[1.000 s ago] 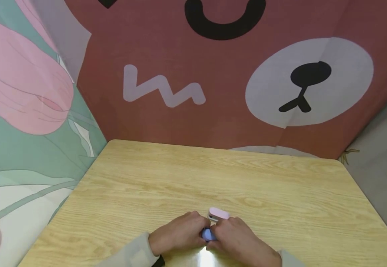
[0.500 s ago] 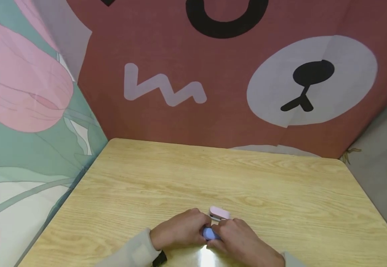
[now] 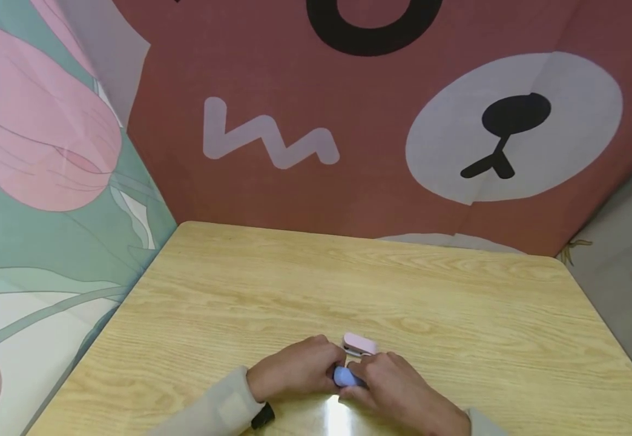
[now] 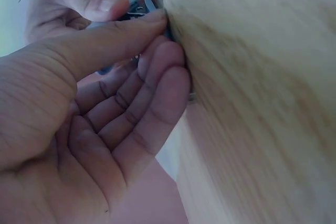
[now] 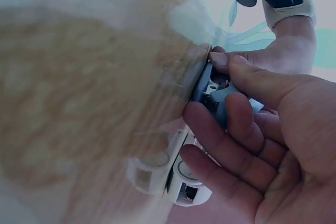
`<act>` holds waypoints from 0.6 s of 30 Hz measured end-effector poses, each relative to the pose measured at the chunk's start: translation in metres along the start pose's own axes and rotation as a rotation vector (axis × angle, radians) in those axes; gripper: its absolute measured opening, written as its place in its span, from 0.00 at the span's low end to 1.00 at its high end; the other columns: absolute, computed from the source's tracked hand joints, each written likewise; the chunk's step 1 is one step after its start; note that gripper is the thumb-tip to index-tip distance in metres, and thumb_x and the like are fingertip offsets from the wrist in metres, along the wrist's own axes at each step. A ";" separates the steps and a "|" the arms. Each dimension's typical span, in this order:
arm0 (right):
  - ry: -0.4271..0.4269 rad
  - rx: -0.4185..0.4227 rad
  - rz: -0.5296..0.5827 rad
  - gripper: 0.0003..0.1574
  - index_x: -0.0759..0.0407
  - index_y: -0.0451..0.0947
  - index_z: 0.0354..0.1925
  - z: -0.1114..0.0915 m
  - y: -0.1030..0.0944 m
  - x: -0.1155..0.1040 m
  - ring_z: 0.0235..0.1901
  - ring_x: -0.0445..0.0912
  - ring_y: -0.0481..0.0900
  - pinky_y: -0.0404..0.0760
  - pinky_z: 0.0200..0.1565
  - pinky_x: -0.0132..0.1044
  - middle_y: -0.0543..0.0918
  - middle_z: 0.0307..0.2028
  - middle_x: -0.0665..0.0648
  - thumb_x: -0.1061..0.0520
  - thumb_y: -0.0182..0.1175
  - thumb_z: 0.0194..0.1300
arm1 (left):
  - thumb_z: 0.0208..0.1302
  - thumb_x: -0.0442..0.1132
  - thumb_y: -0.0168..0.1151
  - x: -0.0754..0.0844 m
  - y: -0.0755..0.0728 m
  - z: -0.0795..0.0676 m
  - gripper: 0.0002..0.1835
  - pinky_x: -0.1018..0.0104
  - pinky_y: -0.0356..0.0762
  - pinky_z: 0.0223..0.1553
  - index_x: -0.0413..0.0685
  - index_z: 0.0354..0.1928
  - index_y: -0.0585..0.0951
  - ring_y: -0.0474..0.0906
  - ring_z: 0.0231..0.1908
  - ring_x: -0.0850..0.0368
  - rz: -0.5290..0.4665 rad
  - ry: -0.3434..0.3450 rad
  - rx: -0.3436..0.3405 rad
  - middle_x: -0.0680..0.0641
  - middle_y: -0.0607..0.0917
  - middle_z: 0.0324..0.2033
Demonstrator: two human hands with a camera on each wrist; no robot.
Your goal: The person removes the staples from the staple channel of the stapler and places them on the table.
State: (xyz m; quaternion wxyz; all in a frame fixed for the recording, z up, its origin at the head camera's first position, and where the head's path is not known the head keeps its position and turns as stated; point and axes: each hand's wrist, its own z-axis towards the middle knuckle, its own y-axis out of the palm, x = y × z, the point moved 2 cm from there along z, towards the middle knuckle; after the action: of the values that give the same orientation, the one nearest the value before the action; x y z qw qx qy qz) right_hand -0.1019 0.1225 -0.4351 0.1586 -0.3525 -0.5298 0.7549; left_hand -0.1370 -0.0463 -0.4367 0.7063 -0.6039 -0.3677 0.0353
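Both hands meet over a small blue stapler (image 3: 347, 376), low on the wooden table (image 3: 272, 272). My left hand (image 3: 299, 365) pinches its left end between thumb and fingers. From the other side my right hand (image 3: 398, 386) grips the body; its thumb and index finger curl round it in the right wrist view. Metal and dark parts show inside the blue casing (image 5: 223, 100). Fingers hide much of it in the left wrist view. Just beyond the knuckles lies a second small stapler (image 3: 359, 343), pink on top and white beneath.
A brown bear-print cloth (image 3: 272, 200) rises behind the table's far edge, and a tulip-print cloth (image 3: 43, 133) hangs along the left. A black device (image 3: 263, 416) is strapped at the left wrist. Bright glare (image 3: 339, 415) lies on the tabletop in front of the hands.
The head view has tilted slightly, so the scene sits a little higher. Slightly more of the blue stapler shows between the hands, and both keep hold of it. The pink stapler stays put.
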 end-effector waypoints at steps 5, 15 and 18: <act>0.012 -0.008 0.007 0.18 0.48 0.78 0.26 0.002 -0.002 -0.001 0.16 0.31 0.61 0.61 0.18 0.25 0.67 0.20 0.37 0.37 0.59 0.59 | 0.53 0.40 0.67 0.000 -0.001 -0.001 0.13 0.79 0.58 0.15 0.57 0.20 0.72 0.57 0.14 0.74 0.008 -0.003 0.011 0.64 0.67 0.14; 0.074 0.003 -0.010 0.17 0.44 0.72 0.21 -0.005 -0.007 0.002 0.14 0.30 0.57 0.60 0.17 0.27 0.62 0.15 0.35 0.39 0.62 0.59 | 0.53 0.38 0.68 0.003 0.001 -0.002 0.12 0.78 0.57 0.14 0.56 0.21 0.72 0.57 0.14 0.74 0.015 -0.031 0.003 0.64 0.66 0.14; 0.102 -0.008 -0.032 0.17 0.44 0.71 0.21 -0.007 -0.008 0.002 0.13 0.31 0.57 0.59 0.15 0.28 0.62 0.14 0.35 0.39 0.62 0.58 | 0.53 0.37 0.68 0.004 0.000 -0.001 0.12 0.77 0.58 0.15 0.55 0.21 0.73 0.58 0.14 0.73 0.017 -0.054 -0.024 0.63 0.67 0.14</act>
State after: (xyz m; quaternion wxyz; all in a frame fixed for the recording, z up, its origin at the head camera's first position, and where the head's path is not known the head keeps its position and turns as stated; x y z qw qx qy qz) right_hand -0.0998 0.1316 -0.4298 0.1962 -0.3827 -0.5296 0.7311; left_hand -0.1329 -0.0452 -0.4349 0.6885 -0.6142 -0.3819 0.0534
